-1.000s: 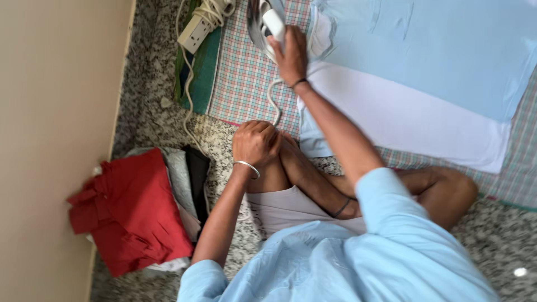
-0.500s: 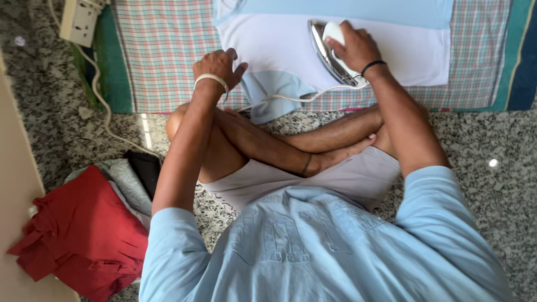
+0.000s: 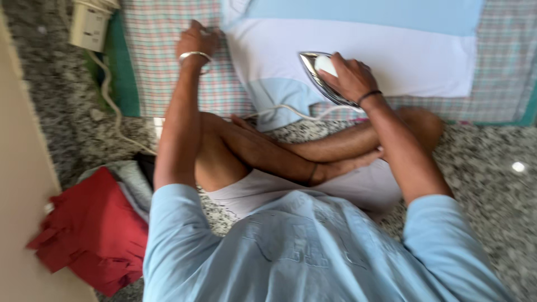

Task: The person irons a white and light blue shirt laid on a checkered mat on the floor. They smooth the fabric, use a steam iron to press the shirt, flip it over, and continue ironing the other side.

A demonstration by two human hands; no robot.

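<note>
My right hand grips the white handle of a metal iron, which rests on the white part of a white and light-blue shirt. The shirt lies flat on a plaid cloth. My left hand, with a silver bangle on the wrist, has its fingers curled at the shirt's left edge and presses down there. The iron's white cord runs across a light-blue sleeve toward my crossed legs.
A white power strip with a cord lies at the top left on the speckled granite floor. A pile of red and grey clothes sits at my left, beside a beige wall.
My right hand moved the iron from the cloth's far end onto the white shirt. My left hand left my knee and reached the shirt's edge. The view has swung round.
</note>
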